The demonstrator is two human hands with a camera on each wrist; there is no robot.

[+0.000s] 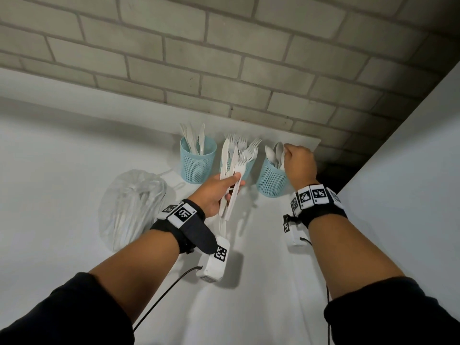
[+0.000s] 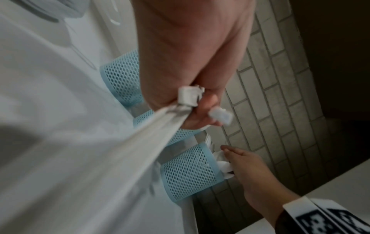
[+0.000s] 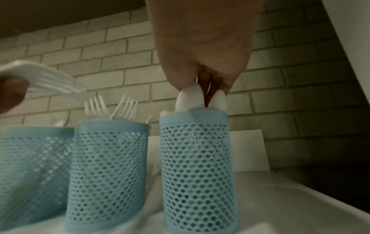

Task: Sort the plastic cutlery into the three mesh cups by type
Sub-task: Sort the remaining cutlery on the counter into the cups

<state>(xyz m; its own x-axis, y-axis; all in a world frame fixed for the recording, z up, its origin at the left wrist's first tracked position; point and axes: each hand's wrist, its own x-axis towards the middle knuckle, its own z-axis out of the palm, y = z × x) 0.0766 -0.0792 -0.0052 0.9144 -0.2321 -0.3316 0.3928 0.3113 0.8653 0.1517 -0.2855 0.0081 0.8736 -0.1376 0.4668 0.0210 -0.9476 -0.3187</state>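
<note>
Directly beneath your right hand (image 1: pixel 300 163) stands the spoon cup (image 1: pixel 272 180), where your fingers pinch the bowl of a white plastic spoon (image 3: pixel 190 99) whose handle is already inside the mesh. Your left hand (image 1: pixel 219 192) grips a mixed bundle of knives and forks (image 1: pixel 230 180) by the handles, held just in front of the fork cup (image 3: pixel 106 171), tips pointing toward the brick wall (image 1: pixel 224 58). Beyond that hand's thumb side, the knife cup (image 1: pixel 198 160) holds several knives; the fork cup bristles with tines; the spoon cup shows a few bowls above its rim. Sorting is judged well under way but unfinished: the bundle in your left hand remains to be distributed, and a clear plastic bag (image 1: pixel 132 207) lying on the table (image 1: pixel 62 158) outside your left wrist appears to contain more cutlery, though its contents are indistinct.
</note>
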